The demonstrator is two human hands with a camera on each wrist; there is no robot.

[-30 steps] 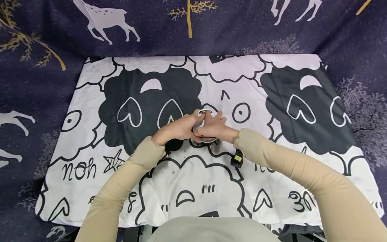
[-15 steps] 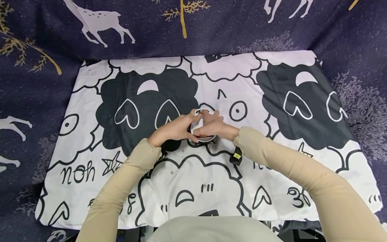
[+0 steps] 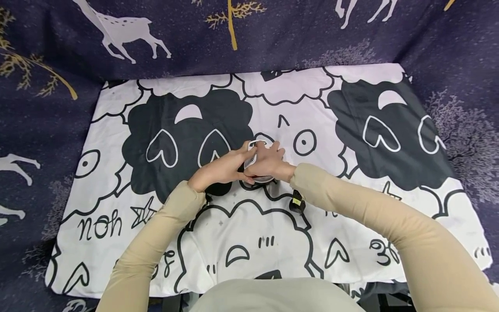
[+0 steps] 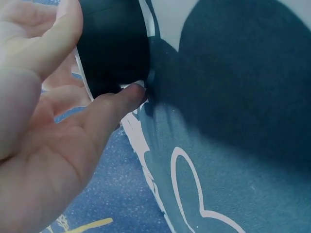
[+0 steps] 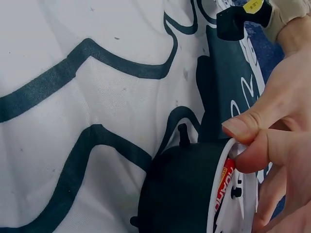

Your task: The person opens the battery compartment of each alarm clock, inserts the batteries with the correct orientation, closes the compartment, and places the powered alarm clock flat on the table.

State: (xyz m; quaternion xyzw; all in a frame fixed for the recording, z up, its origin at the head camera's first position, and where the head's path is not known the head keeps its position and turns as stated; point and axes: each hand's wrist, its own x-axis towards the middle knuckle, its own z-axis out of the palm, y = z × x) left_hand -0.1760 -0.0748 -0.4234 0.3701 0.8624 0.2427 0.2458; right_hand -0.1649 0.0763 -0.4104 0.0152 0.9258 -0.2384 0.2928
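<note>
A round alarm clock (image 3: 265,179), with a black body, white rim and small black feet, lies back up between both hands at mid-table. In the right wrist view its white back holds a red battery (image 5: 224,177) beside a small black knob (image 5: 236,192). My left hand (image 3: 222,167) grips the clock's left side, thumb at the near edge; the left wrist view shows its fingers against the black side (image 4: 114,43). My right hand (image 3: 269,162) is over the right part, its thumb at the back near the battery and its fingers spread to the far side. The hands hide much of the clock's back.
A white cloth with black sheep drawings covers the table (image 3: 288,242). Dark blue curtains (image 3: 187,39) with deer and trees stand behind it and at both sides. A black wrist camera (image 3: 297,203) hangs under the right sleeve.
The head view has shifted slightly, so the scene sits a little further left. My right hand has rolled a little further over the back of the clock; the left keeps its grip.
</note>
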